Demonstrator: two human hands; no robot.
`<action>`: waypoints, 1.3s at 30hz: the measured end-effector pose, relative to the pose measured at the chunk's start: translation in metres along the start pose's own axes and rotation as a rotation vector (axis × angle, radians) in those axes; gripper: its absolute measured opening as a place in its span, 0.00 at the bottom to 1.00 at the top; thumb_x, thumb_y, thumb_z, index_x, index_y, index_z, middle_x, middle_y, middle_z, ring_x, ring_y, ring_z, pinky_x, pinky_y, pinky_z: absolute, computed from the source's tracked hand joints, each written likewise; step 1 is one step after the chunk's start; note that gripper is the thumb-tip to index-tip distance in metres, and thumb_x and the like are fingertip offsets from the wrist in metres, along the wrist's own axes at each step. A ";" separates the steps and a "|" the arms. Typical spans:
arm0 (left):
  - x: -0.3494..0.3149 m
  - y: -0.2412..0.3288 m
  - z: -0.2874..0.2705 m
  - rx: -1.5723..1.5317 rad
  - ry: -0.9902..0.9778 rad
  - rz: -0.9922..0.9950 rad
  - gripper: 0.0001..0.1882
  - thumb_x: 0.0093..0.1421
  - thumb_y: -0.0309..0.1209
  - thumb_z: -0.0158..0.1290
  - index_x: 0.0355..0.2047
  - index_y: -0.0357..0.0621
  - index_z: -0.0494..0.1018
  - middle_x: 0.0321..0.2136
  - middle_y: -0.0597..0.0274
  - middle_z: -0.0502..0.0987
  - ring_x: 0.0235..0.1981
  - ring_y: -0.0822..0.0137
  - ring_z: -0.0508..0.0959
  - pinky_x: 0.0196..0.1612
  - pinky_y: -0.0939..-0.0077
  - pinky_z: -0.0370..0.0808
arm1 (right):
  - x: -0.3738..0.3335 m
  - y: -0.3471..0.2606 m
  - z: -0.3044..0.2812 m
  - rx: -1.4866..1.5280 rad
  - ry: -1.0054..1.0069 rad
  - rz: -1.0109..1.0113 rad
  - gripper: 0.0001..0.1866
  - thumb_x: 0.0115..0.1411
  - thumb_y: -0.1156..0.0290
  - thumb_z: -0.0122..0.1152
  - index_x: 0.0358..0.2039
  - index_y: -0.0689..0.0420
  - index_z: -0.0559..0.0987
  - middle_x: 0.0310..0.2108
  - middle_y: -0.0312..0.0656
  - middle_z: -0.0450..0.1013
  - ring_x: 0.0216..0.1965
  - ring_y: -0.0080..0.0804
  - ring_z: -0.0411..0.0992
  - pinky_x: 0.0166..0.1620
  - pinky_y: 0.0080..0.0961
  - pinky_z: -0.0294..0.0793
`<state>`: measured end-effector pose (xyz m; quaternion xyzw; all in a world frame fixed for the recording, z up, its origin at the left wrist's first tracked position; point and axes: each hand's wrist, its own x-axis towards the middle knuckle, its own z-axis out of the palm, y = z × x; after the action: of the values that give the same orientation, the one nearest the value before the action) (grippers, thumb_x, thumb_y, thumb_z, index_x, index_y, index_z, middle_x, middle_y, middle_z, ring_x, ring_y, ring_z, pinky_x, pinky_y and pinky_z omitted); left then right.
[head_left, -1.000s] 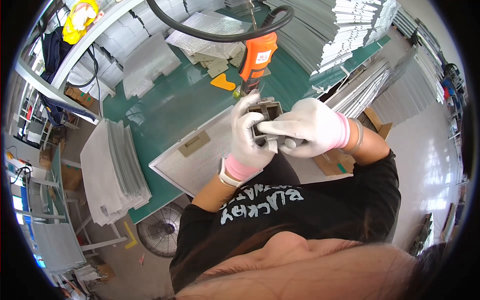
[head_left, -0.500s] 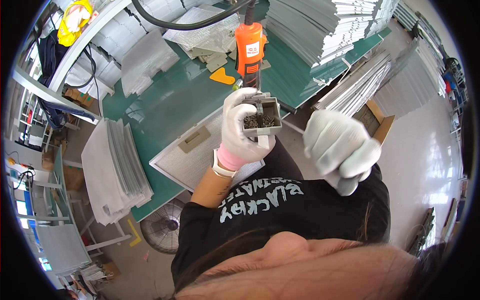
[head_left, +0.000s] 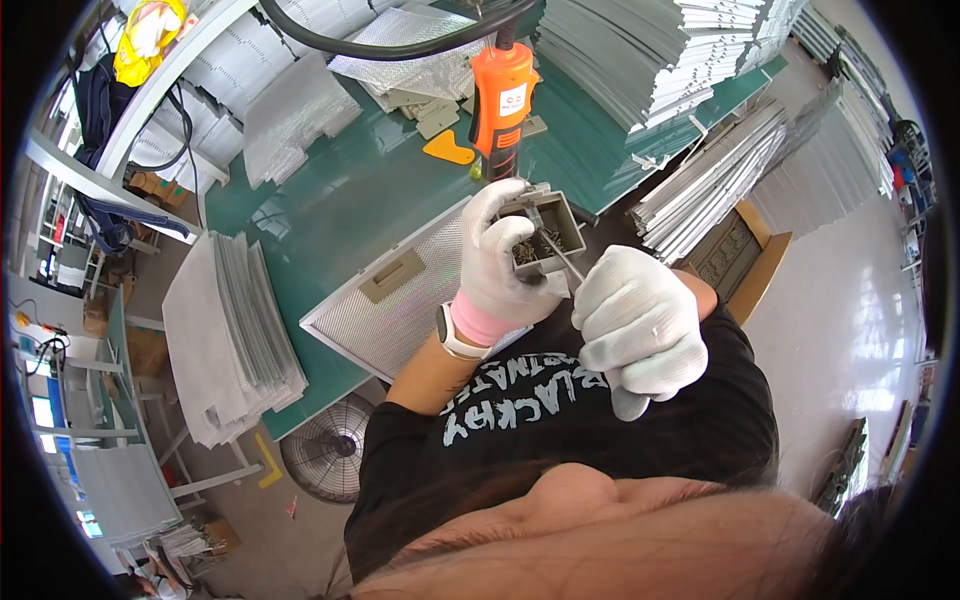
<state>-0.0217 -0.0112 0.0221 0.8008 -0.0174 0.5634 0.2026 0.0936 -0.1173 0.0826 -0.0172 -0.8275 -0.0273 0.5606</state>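
My left hand (head_left: 498,255), in a white glove with a pink cuff, is curled round the left side of a small grey box (head_left: 562,214), the fingers and thumb clamping its wall; the box sits in that grip at chest height, tilted, its open top turned up towards me; it is a dull greyish beige with plain, straight walls, and a partition splits the inside into compartments; small dark metal screws (head_left: 524,254) lie loosely heaped on both sides of that partition, and a pale tab hangs from the edge nearest me; my right hand (head_left: 642,320), also gloved in white, is to the right of the box and a little closer to my body, its fingers folded tightly about a thin metal rod (head_left: 567,261); the rod slants out of my fist and over the rim, its far end in among the screws; whatever handle it has is hidden in my glove; just beyond my left fingertips hangs an orange power tool (head_left: 502,98); below and left of that hand a framed mesh panel (head_left: 345,318) rests on the green table (head_left: 350,180).
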 end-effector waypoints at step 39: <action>-0.012 0.007 0.010 -0.034 0.033 -0.068 0.28 0.44 0.24 0.62 0.45 0.43 0.61 0.50 0.43 0.68 0.49 0.47 0.72 0.53 0.56 0.71 | 0.037 0.018 -0.029 0.540 0.667 0.580 0.11 0.70 0.67 0.50 0.32 0.60 0.71 0.16 0.38 0.66 0.12 0.22 0.56 0.18 0.23 0.58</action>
<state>-0.0186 -0.0230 0.0108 0.7878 0.0038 0.5690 0.2356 0.1074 -0.1017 0.1281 -0.0910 -0.5424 0.3399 0.7629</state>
